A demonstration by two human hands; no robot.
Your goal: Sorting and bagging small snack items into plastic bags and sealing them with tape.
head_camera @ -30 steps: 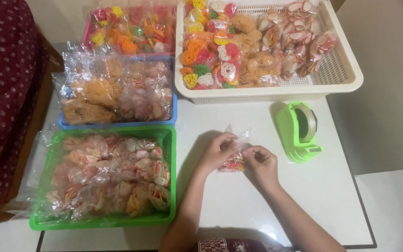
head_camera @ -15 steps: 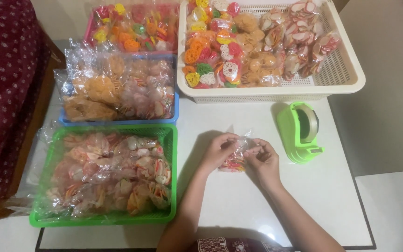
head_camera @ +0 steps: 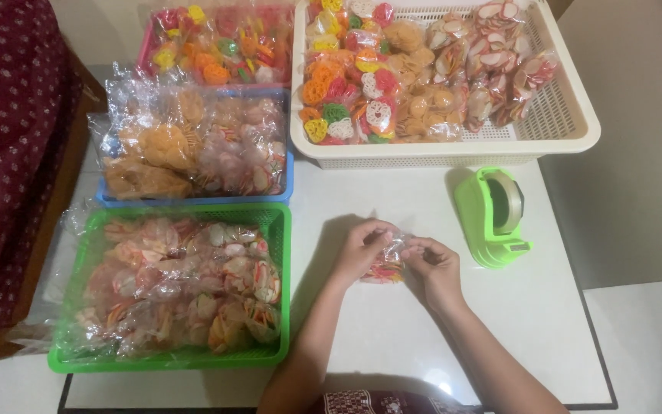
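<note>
1. Pinching a small clear packet of crackers (head_camera: 386, 261) between both sets of fingers, the left hand (head_camera: 362, 249) and the right hand (head_camera: 437, 263) are meeting just below the centre of the frame, above the white table (head_camera: 392, 337); both are closing on the packet's plastic top.
2. The packet is looking light and crinkly, its film probably slippery and its red and orange contents brittle, so holding it by the loose plastic at the neck rather than squeezing the middle seems wise.
3. A lime-green tape dispenser (head_camera: 496, 218) is sitting just right of the hands.
4. A green basket (head_camera: 178, 287) of bagged pale pink crackers is filling the lower left.
5. A blue tray (head_camera: 193, 146) of tan bagged snacks is lying above it, a pink tray (head_camera: 220, 42) of multicoloured ones at upper left.
6. A cream slatted basket (head_camera: 446, 77) is holding sorted bags across the upper right.
</note>
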